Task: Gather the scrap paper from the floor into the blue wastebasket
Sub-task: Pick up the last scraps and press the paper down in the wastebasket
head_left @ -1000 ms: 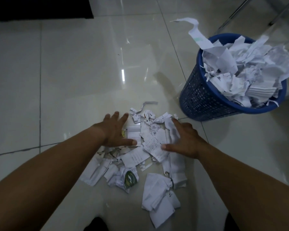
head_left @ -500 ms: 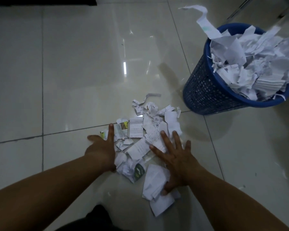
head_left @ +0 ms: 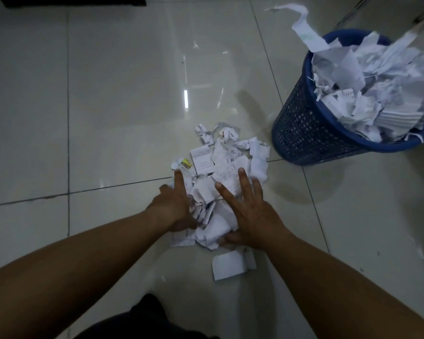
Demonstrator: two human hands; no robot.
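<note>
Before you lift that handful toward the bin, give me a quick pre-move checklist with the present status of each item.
1. Both hands on the pile: ok. The left hand and right hand bracket the scrap paper from either side.
2. Paper gripped securely: cannot tell; the fingers are spread, not closed.
3. Whole pile enclosed: not ok. A loose white piece lies nearer the person, outside the hands, and scraps beyond the fingertips are uncovered.
4. Blue wastebasket upright and near: ok, on the right.
5. Room in the basket: not ok; paper is heaped above its rim.
</note>
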